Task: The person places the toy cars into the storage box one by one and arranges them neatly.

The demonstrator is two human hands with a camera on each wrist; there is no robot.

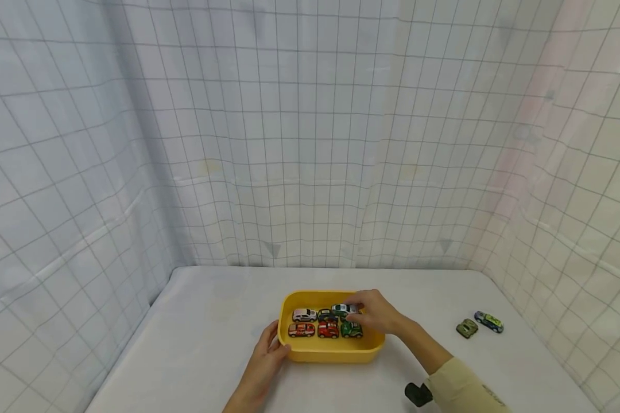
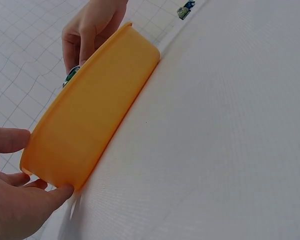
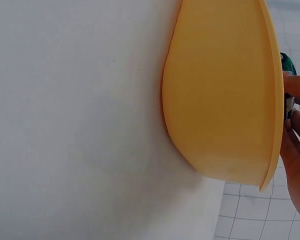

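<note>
A yellow tray (image 1: 330, 357) stands on the white table with several toy cars inside. My left hand (image 1: 262, 362) holds its left end, thumb near the front corner. Over the right part of the tray, my right hand (image 1: 379, 312) pinches a green-and-white toy car (image 1: 341, 310), partly hidden by the fingers. Beside that car are a white car (image 1: 305, 315) and a dark car (image 1: 327, 315). The front row has an orange-red car (image 1: 301, 330), a red car (image 1: 328, 329) and a green car (image 1: 351, 328). Both wrist views show mostly the tray's outer wall.
On the table to the right lie an olive-green toy car (image 1: 467, 328) and a blue-and-green toy car (image 1: 488, 321). A black object (image 1: 418, 394) is near my right sleeve, its kind unclear. White gridded curtains (image 1: 320, 143) enclose the table at the back and sides.
</note>
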